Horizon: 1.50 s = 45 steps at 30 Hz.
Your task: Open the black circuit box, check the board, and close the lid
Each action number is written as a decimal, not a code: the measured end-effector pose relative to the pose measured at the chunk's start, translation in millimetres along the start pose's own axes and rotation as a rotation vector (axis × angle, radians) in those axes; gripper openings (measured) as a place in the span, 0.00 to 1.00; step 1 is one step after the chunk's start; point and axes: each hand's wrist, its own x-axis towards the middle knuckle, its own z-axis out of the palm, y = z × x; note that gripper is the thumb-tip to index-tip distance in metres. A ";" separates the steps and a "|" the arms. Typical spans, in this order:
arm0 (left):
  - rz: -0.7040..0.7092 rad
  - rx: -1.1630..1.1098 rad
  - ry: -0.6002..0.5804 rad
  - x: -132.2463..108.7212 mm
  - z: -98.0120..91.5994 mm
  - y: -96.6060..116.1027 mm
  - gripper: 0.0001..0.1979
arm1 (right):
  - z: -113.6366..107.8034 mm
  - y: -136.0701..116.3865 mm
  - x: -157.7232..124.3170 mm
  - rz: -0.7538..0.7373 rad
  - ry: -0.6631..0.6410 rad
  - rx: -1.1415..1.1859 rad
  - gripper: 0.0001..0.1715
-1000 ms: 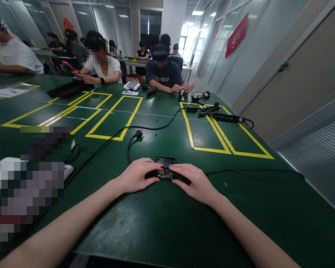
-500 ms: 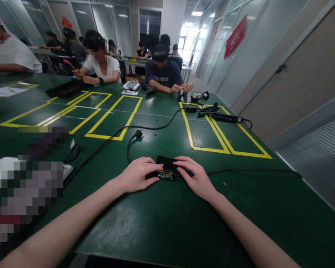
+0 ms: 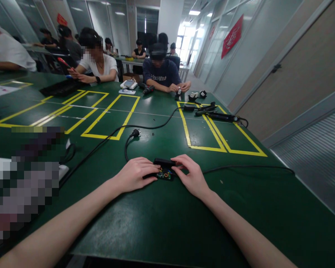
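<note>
Near the table's front, a green circuit board [image 3: 164, 175] with copper coils lies in a small black housing. Its black plastic cover [image 3: 164, 162] stands tilted up along the far side. My left hand [image 3: 135, 173] is closed on the left end of the circuit board, with the thumb at the near edge and fingers over the top. My right hand [image 3: 192, 175] pinches the right end of the cover between thumb and fingers. A black power cord [image 3: 248, 168] runs out to the right from behind my right hand. Fingertips partly hide both parts.
A cord with a plug [image 3: 135, 133] lies beyond my left hand. Another cable leads to a black adapter [image 3: 189, 107] beside a black tool [image 3: 223, 117]. Yellow tape [image 3: 208, 149] marks rectangles on the green table. Across it, a person [image 3: 162, 72] handles a small part near a drill [image 3: 148, 90].
The cover has tipped up and away from me under my right hand, baring more of the circuit board. My left hand stays on the board. The whole view has shifted slightly.
</note>
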 end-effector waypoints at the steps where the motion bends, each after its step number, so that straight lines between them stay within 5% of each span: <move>1: 0.002 -0.009 0.010 -0.3 0.1 -0.4 0.10 | -0.1 -1.0 0.4 -0.006 -0.001 -0.001 0.12; 11: -0.051 -0.068 0.023 -2.2 -1.1 -2.4 0.10 | -1.1 -1.5 0.0 0.068 0.006 0.022 0.04; 22: -0.157 -0.182 -0.011 -4.2 -6.7 0.8 0.07 | -3.1 -0.2 -2.0 0.276 -0.045 0.205 0.09; 32: -0.263 -0.207 0.014 -2.1 -9.3 3.8 0.12 | -9.1 -6.7 -0.8 0.086 -0.122 0.169 0.03; 36: -0.244 -0.202 -0.023 -1.8 -8.9 2.7 0.18 | -14.3 -11.8 1.1 0.005 -0.181 0.089 0.07; 45: -0.202 -0.201 -0.068 -2.4 -6.6 2.6 0.14 | -14.6 -10.0 -1.5 -0.035 -0.295 -0.026 0.15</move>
